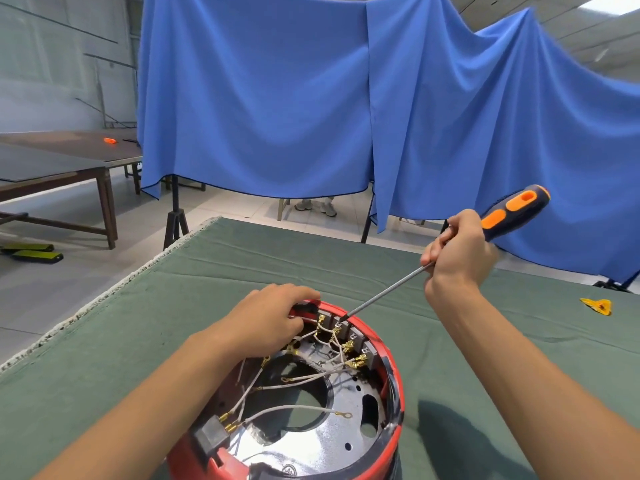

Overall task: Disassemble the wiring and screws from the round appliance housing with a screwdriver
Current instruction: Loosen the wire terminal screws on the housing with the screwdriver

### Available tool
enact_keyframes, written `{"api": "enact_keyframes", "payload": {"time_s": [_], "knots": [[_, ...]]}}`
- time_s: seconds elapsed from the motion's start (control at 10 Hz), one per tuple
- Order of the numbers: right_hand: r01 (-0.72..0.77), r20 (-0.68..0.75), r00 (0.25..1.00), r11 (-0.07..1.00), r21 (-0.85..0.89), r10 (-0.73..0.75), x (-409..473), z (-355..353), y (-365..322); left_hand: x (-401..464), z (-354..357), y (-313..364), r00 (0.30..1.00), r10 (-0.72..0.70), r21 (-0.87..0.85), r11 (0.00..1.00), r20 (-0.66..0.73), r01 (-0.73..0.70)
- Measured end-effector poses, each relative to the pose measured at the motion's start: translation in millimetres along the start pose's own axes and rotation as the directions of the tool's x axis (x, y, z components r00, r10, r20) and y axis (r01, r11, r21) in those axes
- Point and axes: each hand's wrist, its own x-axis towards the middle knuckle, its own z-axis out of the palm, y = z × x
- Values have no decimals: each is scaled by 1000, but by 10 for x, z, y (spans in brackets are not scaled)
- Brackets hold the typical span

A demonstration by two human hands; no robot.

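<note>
Head view: red housing (391, 403) on green-clothed worktop (242, 271).
Left hand (266, 320): grip rests curled on housing's far rim.
Right hand (457, 254): grip clenched round screwdriver (512, 211), tip at terminals.
Room: blue curtain (277, 98) behind housing.

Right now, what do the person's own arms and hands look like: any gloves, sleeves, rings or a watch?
Both forearms are bare as far as the frame shows; no sleeve edge is in view. The left hand and right hand wear no gloves. No watch, band or ring shows on either wrist or on the visible fingers.
</note>
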Motion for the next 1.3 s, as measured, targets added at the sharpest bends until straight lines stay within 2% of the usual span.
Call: {"api": "enact_keyframes", "payload": {"time_s": [0.3, 0.4, 0.8, 1.1, 1.2, 1.3], "knots": [[85, 163, 984, 994, -62, -74, -247, 98, 56, -19, -16, 17, 1000, -19, 6, 1000, -15, 19], [165, 208, 967, 983, -77, -146, -289, 119, 23, -22, -21, 25, 1000, -21, 8, 1000, -15, 21], [268, 269, 933, 960, -76, -239, -442, 184, 38, -36, -27, 49, 999, -34, 10, 999, -18, 34], [449, 419, 828, 888, -96, -373, -686, 271, 1, -36, -29, 53, 999, -43, 4, 999, -5, 43], [456, 434, 823, 881, -123, -365, -734, 354, -7, -35, -27, 51, 999, -40, 1, 999, -6, 40], [396, 407, 864, 900, -183, -297, -629, 433, -16, -35, -28, 50, 999, -38, 2, 999, -10, 38]]}}
